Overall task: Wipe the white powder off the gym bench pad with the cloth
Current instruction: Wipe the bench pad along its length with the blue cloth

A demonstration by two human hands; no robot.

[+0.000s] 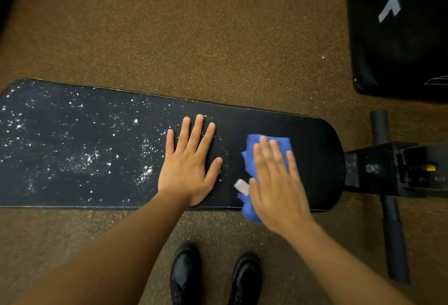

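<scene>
Black shoes (185, 273) at bottom of frame on brown speckled floor (169, 38), person standing at the long side of the bench pad (315, 140). Left hand (191, 161) lies flat on the pad, fingers straight and spread, holding nothing, looks like it is bracing. Right hand (276, 178) presses flat on the blue cloth (251, 159) with straight fingers, not curled round it; hand slightly blurred. Cloth sits on the pad near its rounded right end, one corner hanging over the near edge; a small white tag (241, 186) shows at its left side. White powder (84, 157) covers the pad left of the left hand, thick speckles and smears out to the far left end. Section from the left hand rightward looks mostly clean, a few specks only. Judgement: roughly a third wiped, most of the pad left to do. Bench frame (388, 169) and a black bag (397, 38) at right.
</scene>
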